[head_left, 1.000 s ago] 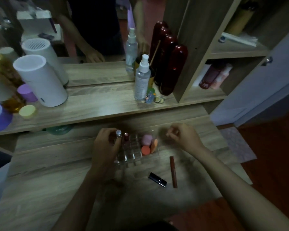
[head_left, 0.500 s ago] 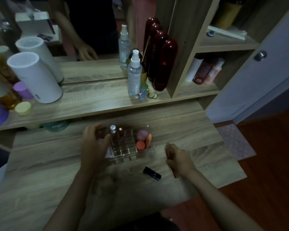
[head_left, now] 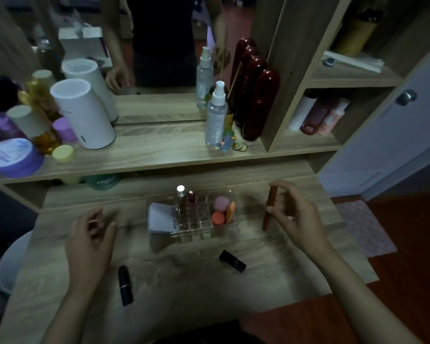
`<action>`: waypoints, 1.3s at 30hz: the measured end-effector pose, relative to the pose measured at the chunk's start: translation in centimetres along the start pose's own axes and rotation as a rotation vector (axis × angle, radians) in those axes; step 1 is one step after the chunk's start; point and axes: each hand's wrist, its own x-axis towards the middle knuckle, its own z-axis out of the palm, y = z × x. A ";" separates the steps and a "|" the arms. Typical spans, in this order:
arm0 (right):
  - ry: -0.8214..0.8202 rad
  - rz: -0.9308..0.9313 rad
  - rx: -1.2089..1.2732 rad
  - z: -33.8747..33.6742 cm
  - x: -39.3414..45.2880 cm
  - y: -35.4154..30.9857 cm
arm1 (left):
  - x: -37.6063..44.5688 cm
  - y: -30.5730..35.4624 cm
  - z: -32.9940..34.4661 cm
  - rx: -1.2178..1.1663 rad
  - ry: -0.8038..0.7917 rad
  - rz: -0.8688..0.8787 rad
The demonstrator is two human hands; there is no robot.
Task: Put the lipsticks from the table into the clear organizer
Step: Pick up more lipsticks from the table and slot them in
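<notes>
A: What is the biggest thing here?
B: One wooden table (head_left: 184, 281). On it, in the middle, stands one clear organizer (head_left: 196, 217).

A: And the hands?
B: Two. The left hand (head_left: 90, 239) is on the left of the organizer, fingers loose, it holds nothing. The right hand (head_left: 293, 214) is on the right of the organizer and grips one long red lipstick (head_left: 269, 209), nearly upright, above the table.

A: How many lipsticks do you count?
B: Five. Two stand in the far left cells of the organizer: a silver-cap lipstick (head_left: 180, 194) and a dark red lipstick (head_left: 191, 197). Two black ones lie on the table: the left black lipstick (head_left: 125, 285) near the left wrist, the right black lipstick (head_left: 232, 260) just near of the organizer.

A: Anything unclear?
B: The organizer's walls are hard to see. A white card (head_left: 162, 218) fills its left part, and three sponges (head_left: 221, 211) its right part.
</notes>
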 end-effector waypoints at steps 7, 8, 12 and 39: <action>0.073 -0.127 0.162 3.9 4.0 -3.4 | -3.7 -2.4 0.2 0.166 -0.269 -0.163; 0.073 -0.124 0.145 4.7 4.6 -3.4 | -4.2 -2.3 0.4 0.168 -0.298 -0.188; 0.031 -0.081 -0.013 7.6 6.6 -2.5 | -5.6 -2.2 1.2 0.184 -0.387 -0.265; -0.315 -0.041 -0.442 12.6 8.7 0.8 | -2.0 7.6 1.7 -0.242 -0.250 0.014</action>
